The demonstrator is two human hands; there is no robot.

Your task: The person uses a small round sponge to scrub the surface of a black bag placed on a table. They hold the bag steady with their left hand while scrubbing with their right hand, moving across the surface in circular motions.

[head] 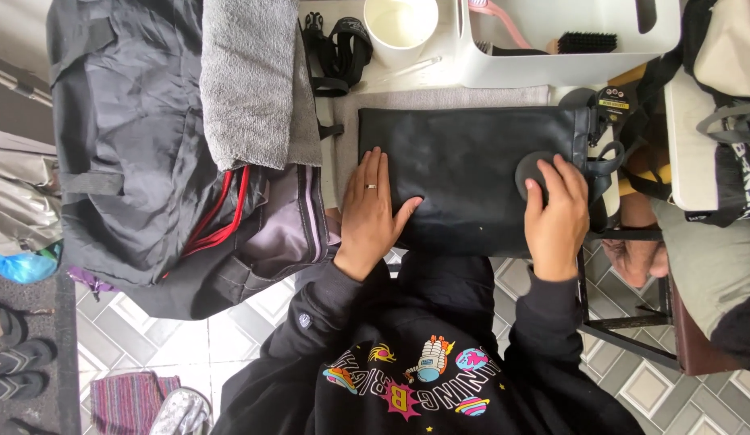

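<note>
Seen from the head camera, a flat rectangular black bag point(471, 181) of smooth, faintly scuffed leather-like material lies on a grey felt-like mat point(447, 97) spread over a work table. The left hand point(371, 211), fingers spread open and flat, a ring on one finger, presses palm-down on the bag's left end. The right hand point(557, 213) rests near the bag's right end, its fingers curled over a dark round sponge pad point(531, 172) held against the surface. Black straps and a buckle point(604, 157) bunch at the bag's right edge. To the left sits a dark nylon duffel bag point(141, 137) with red piping, unzipped, a coarse grey towel point(250, 76) draped over it. Beyond the black bag stand a white cup point(400, 24) and a white plastic tray point(568, 64) holding a bristle brush point(583, 42). Below, a tiled floor point(149, 330) in pale grey.
</note>
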